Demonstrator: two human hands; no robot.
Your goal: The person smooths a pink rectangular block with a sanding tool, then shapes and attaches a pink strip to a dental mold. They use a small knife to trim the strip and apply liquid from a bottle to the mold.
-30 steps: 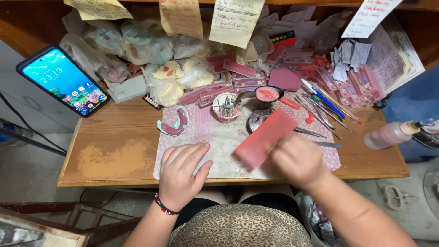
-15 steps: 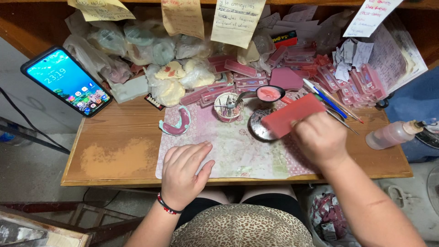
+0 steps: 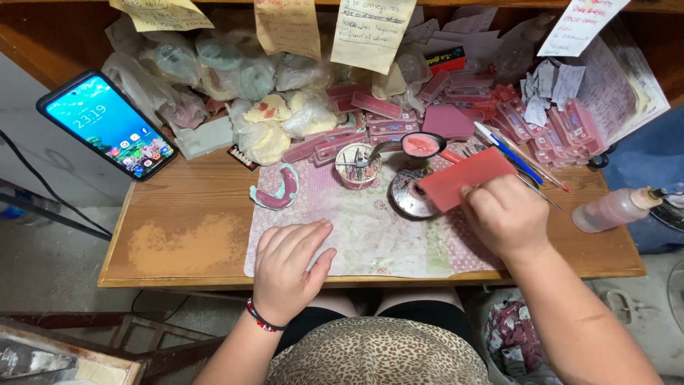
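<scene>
Now we keep right hand clamped on pink wax sheet, level over round dish; left hand flat, holding nothing, steadying mat at 7 o'clock.

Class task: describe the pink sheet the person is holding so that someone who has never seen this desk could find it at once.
Start at the wooden desk and its patterned mat. Above the mat's right end, the right hand pinches a flat pink sheet over a round metal dish. Unlike the small pink strips piled behind, it is one broad plain rectangle, lifted off the desk.
</scene>
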